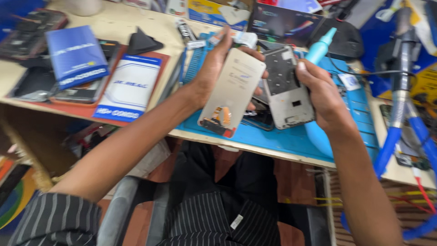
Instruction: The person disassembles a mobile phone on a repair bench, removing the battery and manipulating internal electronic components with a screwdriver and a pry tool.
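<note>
Phone screen panel (232,91) and phone frame (287,89), centre frame.
Left hand (214,73) grips the panel's edges, back upward; right hand (321,93) clasps frame and blue blower (318,48), above the blue mat (359,114).

Bare blue mat (291,139) along the near table (136,27) edge under both hands: only open strip. Left side blocked by boxes (77,54) and stacked phones (32,29). Right side blocked by hoses (398,114) and cable. Back edge packed with packages (282,20). Small bare patch back-left.

Bright, even light; motion blur, perhaps edge distortion.
</note>
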